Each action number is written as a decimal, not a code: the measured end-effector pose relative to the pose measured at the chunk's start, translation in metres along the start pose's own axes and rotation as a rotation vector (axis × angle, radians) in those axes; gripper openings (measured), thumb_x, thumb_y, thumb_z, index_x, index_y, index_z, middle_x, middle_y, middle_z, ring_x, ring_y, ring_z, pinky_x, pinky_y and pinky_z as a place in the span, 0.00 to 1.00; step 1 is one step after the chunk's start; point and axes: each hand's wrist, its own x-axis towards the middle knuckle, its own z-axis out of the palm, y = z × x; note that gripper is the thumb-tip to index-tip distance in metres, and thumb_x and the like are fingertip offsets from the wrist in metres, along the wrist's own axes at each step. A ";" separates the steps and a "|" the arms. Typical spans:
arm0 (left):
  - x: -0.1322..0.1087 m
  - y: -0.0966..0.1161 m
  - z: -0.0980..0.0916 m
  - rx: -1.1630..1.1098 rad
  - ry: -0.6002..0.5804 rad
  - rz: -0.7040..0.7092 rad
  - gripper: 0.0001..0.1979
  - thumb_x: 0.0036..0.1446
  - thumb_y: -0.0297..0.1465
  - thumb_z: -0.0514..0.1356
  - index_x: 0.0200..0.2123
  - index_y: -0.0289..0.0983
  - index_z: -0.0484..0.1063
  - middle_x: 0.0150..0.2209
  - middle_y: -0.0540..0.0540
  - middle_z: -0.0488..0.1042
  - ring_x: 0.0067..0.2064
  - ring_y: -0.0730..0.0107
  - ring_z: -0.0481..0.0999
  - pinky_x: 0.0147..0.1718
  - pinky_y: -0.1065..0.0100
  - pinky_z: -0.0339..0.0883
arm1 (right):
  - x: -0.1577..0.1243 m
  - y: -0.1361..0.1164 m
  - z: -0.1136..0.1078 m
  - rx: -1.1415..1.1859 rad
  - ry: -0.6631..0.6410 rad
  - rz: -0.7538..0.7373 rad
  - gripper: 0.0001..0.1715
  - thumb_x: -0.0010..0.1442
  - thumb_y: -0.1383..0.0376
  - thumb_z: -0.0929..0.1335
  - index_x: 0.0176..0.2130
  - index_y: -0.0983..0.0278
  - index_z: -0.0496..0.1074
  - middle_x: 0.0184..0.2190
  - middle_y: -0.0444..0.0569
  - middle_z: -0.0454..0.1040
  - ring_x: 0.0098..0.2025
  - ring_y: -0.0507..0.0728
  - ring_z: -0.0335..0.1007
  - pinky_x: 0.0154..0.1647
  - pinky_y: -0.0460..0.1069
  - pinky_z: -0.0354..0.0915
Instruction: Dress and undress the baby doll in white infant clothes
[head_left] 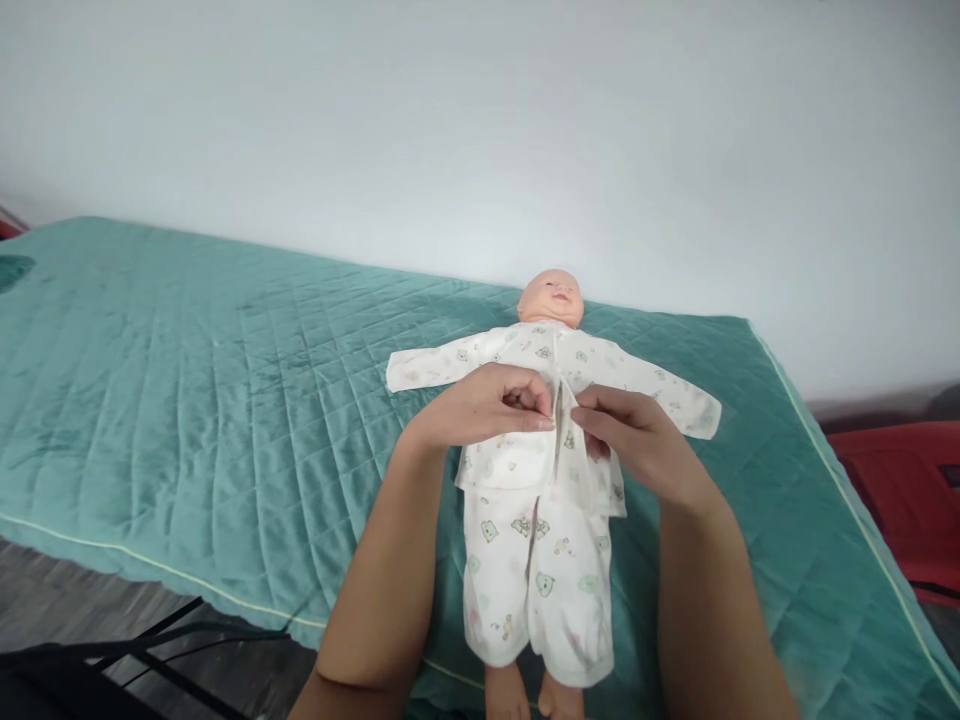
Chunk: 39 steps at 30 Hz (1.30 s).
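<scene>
A baby doll [551, 298] lies on its back, dressed in a white printed shirt [506, 462] and matching trousers [499, 575]. The shirt's front is parted down the middle below the chest, and its sleeves stretch out to both sides. My left hand [499, 403] pinches one front edge of the shirt between thumb and fingers. Opposite it, my right hand [637, 430] pinches the other front edge, lifting it slightly. A narrow gap lies between the two edges. The doll's bare feet [508, 695] stick out of the trouser legs at the bottom.
A green quilted cover [225, 400] with pale piping spreads over the bed under the doll. Behind it stands a white wall [450, 130]. A red object [892, 490] is beyond the right edge; black bars [172, 650] show at lower left above the grey floor.
</scene>
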 end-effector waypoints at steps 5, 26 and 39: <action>0.001 0.002 0.002 -0.050 -0.002 -0.032 0.11 0.55 0.37 0.67 0.33 0.35 0.74 0.27 0.52 0.71 0.28 0.79 0.66 0.27 0.75 0.60 | 0.004 0.006 0.007 0.147 -0.051 -0.024 0.19 0.64 0.57 0.68 0.25 0.62 0.66 0.19 0.40 0.65 0.23 0.49 0.61 0.27 0.47 0.57; 0.005 -0.007 0.003 -0.168 -0.017 0.005 0.08 0.59 0.34 0.65 0.36 0.35 0.74 0.31 0.49 0.76 0.32 0.77 0.74 0.33 0.73 0.69 | 0.007 0.017 0.000 0.137 -0.168 -0.030 0.23 0.67 0.54 0.67 0.25 0.63 0.71 0.21 0.44 0.70 0.24 0.49 0.64 0.27 0.46 0.60; 0.006 -0.006 0.004 -0.090 -0.019 -0.033 0.09 0.58 0.35 0.64 0.35 0.36 0.72 0.29 0.50 0.73 0.31 0.76 0.70 0.30 0.72 0.63 | 0.007 0.019 0.002 0.344 -0.102 0.017 0.15 0.68 0.53 0.66 0.37 0.62 0.71 0.30 0.48 0.79 0.28 0.53 0.77 0.23 0.44 0.65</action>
